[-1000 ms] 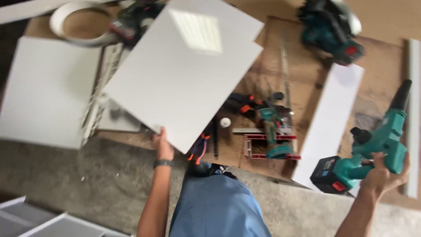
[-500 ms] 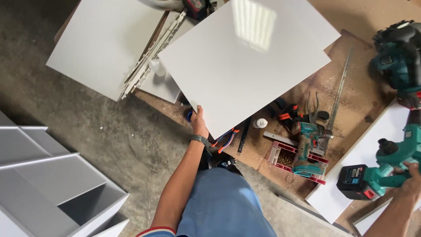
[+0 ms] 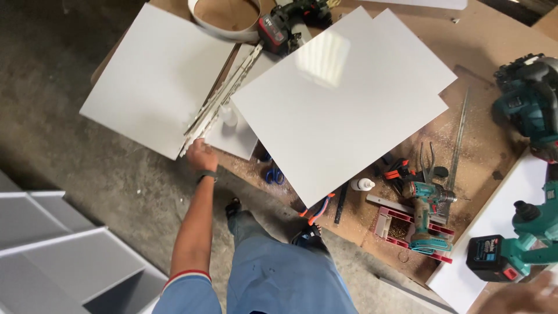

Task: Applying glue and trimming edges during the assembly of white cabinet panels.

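From the head view, your left hand [image 3: 200,156] closes on the near corner of the flat white rectangular panel [image 3: 157,78], which lies on the brown workbench [image 3: 494,35] beside a larger glossy white board [image 3: 343,99]. Your right hand [image 3: 520,296] sits at the frame edge beside the teal cordless drill [image 3: 511,247]; I cannot tell its grip.

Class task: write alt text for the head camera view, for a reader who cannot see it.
Seen from above, a person's left hand touches the edge of a stack of white panels on a sawdust-strewn workbench, beside a large white board. The right hand, at the frame's lower right, sits by a teal cordless drill.
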